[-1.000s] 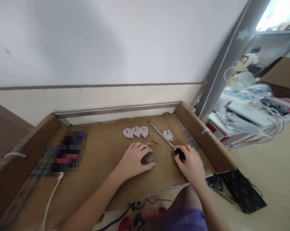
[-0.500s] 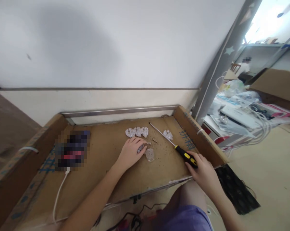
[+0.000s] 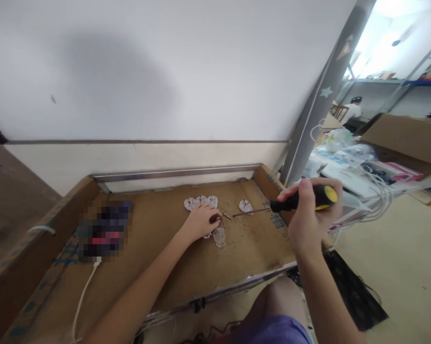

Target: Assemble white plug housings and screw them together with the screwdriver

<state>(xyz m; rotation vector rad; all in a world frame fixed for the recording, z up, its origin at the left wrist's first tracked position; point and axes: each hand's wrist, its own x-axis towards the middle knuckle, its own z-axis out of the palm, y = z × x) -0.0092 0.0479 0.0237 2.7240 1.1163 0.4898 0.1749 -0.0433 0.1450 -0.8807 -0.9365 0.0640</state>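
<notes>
My right hand [image 3: 310, 217] is wrapped round the black and yellow handle of a screwdriver [image 3: 253, 211]. Its long shaft points left, with the tip by a small metal pin [image 3: 227, 216] and scattered dark screws or specks. My left hand [image 3: 203, 220] rests low over the cardboard with its fingers curled in; what they grip is mostly hidden, though a pale edge shows beneath. Just right of it lies a clear plastic piece [image 3: 220, 237]. Three clear plug parts with metal pins [image 3: 201, 199] stand in a row behind that hand. Another clear plug part [image 3: 245, 205] sits near the shaft.
A cardboard tray [image 3: 158, 243] with raised side walls forms the work surface. On its left, a blurred-out device [image 3: 106, 229] trails a white cable [image 3: 82, 296]. To the right, a cluttered table holds bags, cables and an open carton [image 3: 403, 138]. A person [image 3: 352, 112] sits far behind.
My right hand has lifted the screwdriver handle and swung it rightward, bringing the tip down near the metal pin. My left hand's fingers have curled further over the grey piece seen earlier.
</notes>
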